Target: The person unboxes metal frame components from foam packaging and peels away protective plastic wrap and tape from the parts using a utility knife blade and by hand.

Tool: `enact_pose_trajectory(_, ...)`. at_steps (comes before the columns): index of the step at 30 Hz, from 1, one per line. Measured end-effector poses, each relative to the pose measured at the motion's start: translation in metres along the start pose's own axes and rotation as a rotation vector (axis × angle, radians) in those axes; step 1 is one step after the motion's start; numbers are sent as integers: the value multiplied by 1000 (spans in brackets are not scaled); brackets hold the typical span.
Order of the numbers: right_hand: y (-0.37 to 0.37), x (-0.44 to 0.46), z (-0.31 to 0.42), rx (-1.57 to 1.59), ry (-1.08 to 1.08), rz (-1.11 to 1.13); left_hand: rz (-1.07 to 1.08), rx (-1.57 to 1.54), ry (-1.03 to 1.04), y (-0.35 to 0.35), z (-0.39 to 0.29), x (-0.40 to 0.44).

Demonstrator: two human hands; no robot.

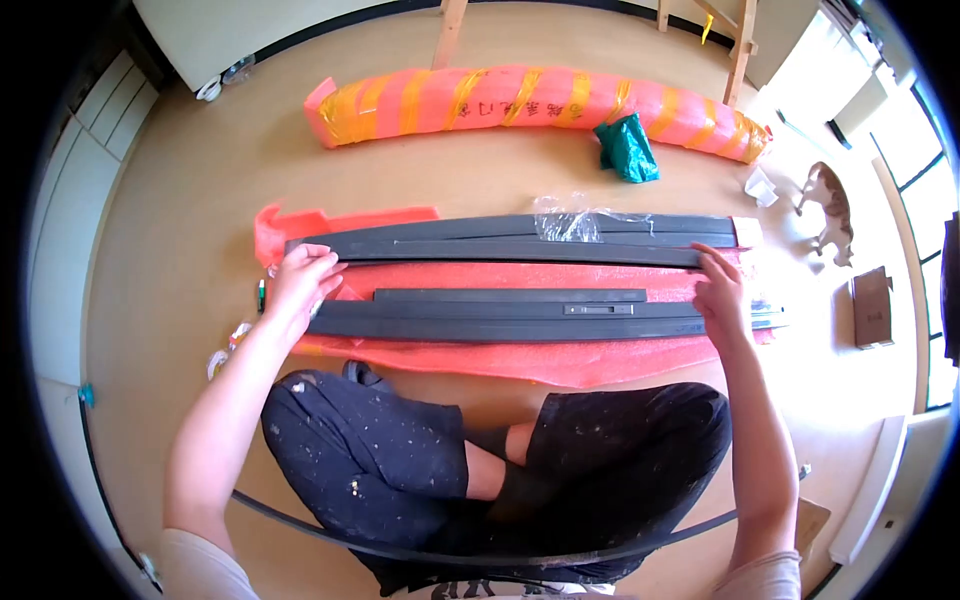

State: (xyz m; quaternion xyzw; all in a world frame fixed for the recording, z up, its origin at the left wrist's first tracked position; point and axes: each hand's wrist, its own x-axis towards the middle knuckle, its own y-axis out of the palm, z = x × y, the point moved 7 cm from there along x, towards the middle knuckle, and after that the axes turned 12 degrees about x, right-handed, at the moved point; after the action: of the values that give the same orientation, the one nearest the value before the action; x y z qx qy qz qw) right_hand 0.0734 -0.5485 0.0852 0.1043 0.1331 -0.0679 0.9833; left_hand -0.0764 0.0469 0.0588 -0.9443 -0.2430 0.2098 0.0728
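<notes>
a crumpled, shiny green plastic bag (pixel 630 150), its contents hidden, leans on a long bundle (pixel 400 105) wrapped in pink foam and ringed with yellow tape. a small translucent white plastic cup (pixel 760 188) and a brown cardboard box (pixel 873 308) stand to the right on the smooth tan floor (pixel 210 180).

the long, straight dark grey strip (pixel 520 251) lies crosswise between the 2 hands, in front of other matte dark grey profiles (pixel 470 226) partly covered by crinkled clear film (pixel 568 222). the left hand (pixel 302 284) pinches its left end between thumb and fingers; the fingertips of the right hand (pixel 721 288) touch its right end, but i cannot tell whether they close around it. nearer the crossed legs, on a soft pink foam sheet (pixel 590 368), lie a shorter dark grey bar (pixel 510 295) and a long dark grey profile (pixel 450 327) bearing a narrow slotted plate (pixel 598 310).

dark chinese characters run along the bundle, too blurred to read surely.
</notes>
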Motion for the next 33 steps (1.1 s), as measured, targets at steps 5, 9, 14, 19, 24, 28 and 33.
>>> enact_pose_trajectory(5, -6, 90, -88, -300, 220, 107, 28, 230, -220, 23, 73, 62)
enact_pose_trajectory(9, -22, 112, -121, -387, 250, 92, 78, 438, -220, 47, 106, 77)
enact_pose_trajectory(14, -45, 145, -164, -587, 15, 128, 64, 565, -170, 57, 134, 85)
enact_pose_trajectory(19, -29, 138, -149, -820, -201, 165, 30, 585, -115, 50, 142, 92)
enact_pose_trajectory(24, -30, 119, -132, -1102, -284, 22, -24, 751, 47, 51, 153, 96)
enact_pose_trajectory(28, -34, 115, -139, -1026, -220, 105, -10, 820, 23, 56, 138, 89)
enact_pose_trajectory(33, -50, 124, -151, -1010, -136, 184, 128, 616, -93, 51, 136, 82)
